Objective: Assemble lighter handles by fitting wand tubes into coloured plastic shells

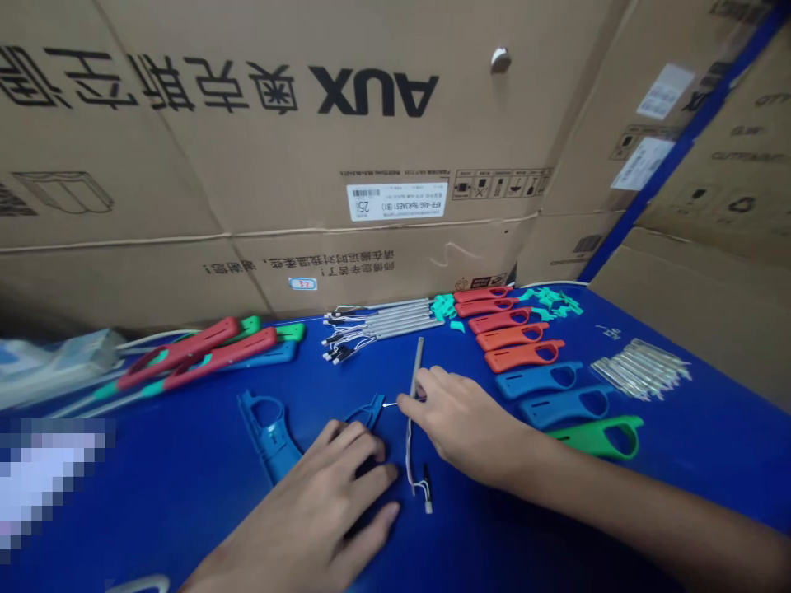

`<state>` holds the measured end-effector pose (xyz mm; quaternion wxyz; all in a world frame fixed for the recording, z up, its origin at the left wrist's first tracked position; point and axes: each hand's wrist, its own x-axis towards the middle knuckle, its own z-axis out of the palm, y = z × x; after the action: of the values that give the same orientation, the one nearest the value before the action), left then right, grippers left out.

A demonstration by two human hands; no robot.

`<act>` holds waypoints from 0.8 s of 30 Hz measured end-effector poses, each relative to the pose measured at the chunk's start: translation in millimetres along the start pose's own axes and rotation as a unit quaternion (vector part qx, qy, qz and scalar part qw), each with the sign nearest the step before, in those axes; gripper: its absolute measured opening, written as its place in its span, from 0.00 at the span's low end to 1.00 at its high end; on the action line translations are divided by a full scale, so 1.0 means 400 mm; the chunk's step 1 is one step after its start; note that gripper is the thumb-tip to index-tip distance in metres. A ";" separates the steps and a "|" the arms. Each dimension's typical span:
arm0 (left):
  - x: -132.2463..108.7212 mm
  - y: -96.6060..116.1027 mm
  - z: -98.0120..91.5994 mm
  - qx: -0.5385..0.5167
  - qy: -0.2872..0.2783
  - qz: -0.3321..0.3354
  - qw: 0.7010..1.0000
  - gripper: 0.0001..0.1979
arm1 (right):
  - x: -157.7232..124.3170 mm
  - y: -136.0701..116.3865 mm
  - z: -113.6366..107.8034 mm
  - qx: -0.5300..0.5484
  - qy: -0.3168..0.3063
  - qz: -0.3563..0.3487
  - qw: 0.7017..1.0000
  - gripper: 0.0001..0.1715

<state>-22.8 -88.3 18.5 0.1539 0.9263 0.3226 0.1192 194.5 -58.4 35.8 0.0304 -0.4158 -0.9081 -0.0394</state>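
The left hand [327, 486] hid much of a blue shell [265, 436] between 7 and 8 o'clock from the view's centre; its fingers were curled and slightly spread, and what they gripped — if anything — could not be told. A 2nd blue piece [374, 408] ran out of sight behind its knuckles. At 5 o'clock the right hand [463, 416] pinched a slim grey rod [418, 360], thumb and fingers closed over its lower part; pale wires [409, 457] hung towards 6. At 8 o'clock, a pixelated patch [40, 486] was unreadable. Beneath lay a blue tabletop [185, 445]; printed cardboard [395, 148] walled it at 12 o'clock.
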 end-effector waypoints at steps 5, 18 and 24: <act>0.012 -0.001 -0.018 -0.004 0.019 -0.040 0.999 0.13 | 0.011 0.034 -0.009 -0.014 -0.005 -0.062 0.998 0.14; 0.011 0.010 -0.018 0.032 0.010 -0.040 0.999 0.11 | 0.203 0.137 0.044 0.034 0.044 -0.023 0.998 0.07; 0.008 0.008 -0.022 0.032 0.005 -0.035 0.999 0.12 | 0.231 0.164 0.063 0.037 0.067 0.009 0.997 0.06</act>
<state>-21.2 -86.7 28.0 0.1270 0.9183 0.3592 0.1079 183.2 56.3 22.0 0.1067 -0.4193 -0.9010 -0.0327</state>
